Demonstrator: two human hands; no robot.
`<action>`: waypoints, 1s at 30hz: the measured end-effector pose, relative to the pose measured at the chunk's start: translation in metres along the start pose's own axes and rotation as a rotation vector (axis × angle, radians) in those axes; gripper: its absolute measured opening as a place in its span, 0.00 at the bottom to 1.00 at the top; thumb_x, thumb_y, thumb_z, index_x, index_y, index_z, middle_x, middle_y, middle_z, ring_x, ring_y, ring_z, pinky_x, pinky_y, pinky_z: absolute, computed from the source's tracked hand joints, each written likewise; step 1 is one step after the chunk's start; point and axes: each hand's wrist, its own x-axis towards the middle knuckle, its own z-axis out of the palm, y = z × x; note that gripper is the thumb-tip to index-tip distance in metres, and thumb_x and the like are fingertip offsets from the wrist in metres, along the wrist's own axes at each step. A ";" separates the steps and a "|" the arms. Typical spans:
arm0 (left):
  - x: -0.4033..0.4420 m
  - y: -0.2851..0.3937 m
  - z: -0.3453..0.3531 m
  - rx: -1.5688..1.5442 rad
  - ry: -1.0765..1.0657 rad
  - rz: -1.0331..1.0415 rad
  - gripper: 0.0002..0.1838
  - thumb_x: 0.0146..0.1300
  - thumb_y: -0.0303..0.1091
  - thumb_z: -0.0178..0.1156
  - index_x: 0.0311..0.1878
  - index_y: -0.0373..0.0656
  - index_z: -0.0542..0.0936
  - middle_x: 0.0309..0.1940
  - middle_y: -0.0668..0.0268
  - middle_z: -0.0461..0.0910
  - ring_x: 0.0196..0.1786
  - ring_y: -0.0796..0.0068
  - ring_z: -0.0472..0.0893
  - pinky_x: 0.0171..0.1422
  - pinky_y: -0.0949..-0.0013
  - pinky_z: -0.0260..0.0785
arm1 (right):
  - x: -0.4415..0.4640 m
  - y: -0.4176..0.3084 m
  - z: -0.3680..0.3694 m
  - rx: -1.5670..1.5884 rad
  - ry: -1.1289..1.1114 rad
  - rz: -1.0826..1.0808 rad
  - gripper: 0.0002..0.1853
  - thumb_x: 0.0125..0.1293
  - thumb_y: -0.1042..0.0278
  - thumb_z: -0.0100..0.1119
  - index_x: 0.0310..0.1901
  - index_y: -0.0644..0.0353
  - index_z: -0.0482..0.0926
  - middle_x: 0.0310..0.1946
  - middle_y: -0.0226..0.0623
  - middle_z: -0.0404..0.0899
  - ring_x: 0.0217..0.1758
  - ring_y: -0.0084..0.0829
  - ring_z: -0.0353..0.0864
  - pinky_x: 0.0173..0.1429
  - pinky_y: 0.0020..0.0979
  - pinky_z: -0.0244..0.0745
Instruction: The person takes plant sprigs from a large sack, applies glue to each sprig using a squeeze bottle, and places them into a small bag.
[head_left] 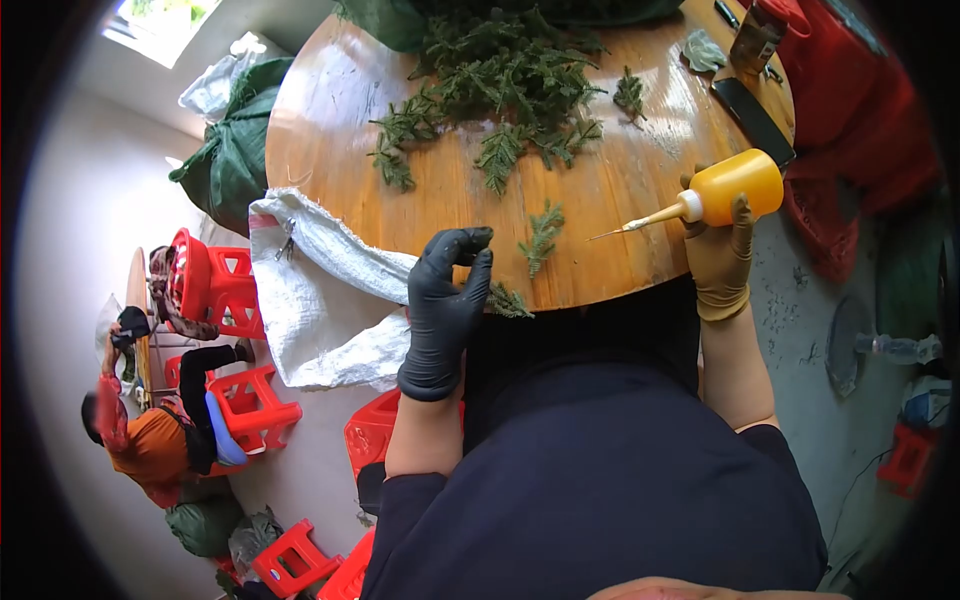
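Observation:
My right hand (722, 250), in a tan glove, is wrapped round a yellow squeeze bottle (740, 187) whose thin nozzle points left over the round wooden table (340, 150). In a black glove, my left hand (446, 295) is at the table's near edge, its fingers curled towards the thumb; whether something small is between them cannot be made out. A green sprig (541, 238) lies between my hands, and another sprig (508, 301) is at the edge beside my left hand. Farther back is a pile of green sprigs (500, 85).
A white woven sack (320, 320) hangs by the table's left side. A black phone (752, 120) and crumpled plastic (703, 51) lie at the right. Red stools (255, 405) and a seated person (160, 440) are at the left, a green sack (235, 150) behind.

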 end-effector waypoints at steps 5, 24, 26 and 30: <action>-0.021 -0.003 -0.019 0.049 -0.040 0.255 0.15 0.54 0.18 0.68 0.46 0.41 0.84 0.43 0.60 0.82 0.50 0.60 0.83 0.57 0.62 0.74 | 0.001 -0.001 0.007 0.001 0.019 0.023 0.27 0.67 0.57 0.69 0.62 0.57 0.71 0.54 0.42 0.80 0.59 0.38 0.81 0.64 0.40 0.80; -0.012 0.008 0.005 0.230 -0.190 0.190 0.32 0.53 0.34 0.76 0.63 0.42 0.78 0.57 0.57 0.79 0.61 0.53 0.76 0.65 0.55 0.69 | 0.002 0.000 -0.001 0.014 0.036 -0.003 0.27 0.68 0.57 0.68 0.64 0.55 0.69 0.55 0.43 0.79 0.57 0.39 0.83 0.60 0.40 0.84; -0.013 0.002 0.004 0.296 -0.167 0.119 0.24 0.54 0.30 0.74 0.55 0.41 0.81 0.54 0.57 0.81 0.60 0.53 0.77 0.64 0.55 0.69 | 0.003 0.003 -0.006 0.040 0.000 -0.011 0.29 0.72 0.55 0.63 0.67 0.61 0.67 0.60 0.50 0.76 0.62 0.47 0.80 0.55 0.37 0.88; -0.018 0.008 0.003 0.298 -0.231 0.205 0.16 0.53 0.26 0.72 0.46 0.41 0.81 0.53 0.58 0.82 0.59 0.54 0.78 0.63 0.56 0.69 | 0.002 0.001 -0.003 0.008 0.001 -0.018 0.29 0.72 0.55 0.63 0.67 0.61 0.67 0.60 0.50 0.76 0.62 0.47 0.80 0.55 0.37 0.88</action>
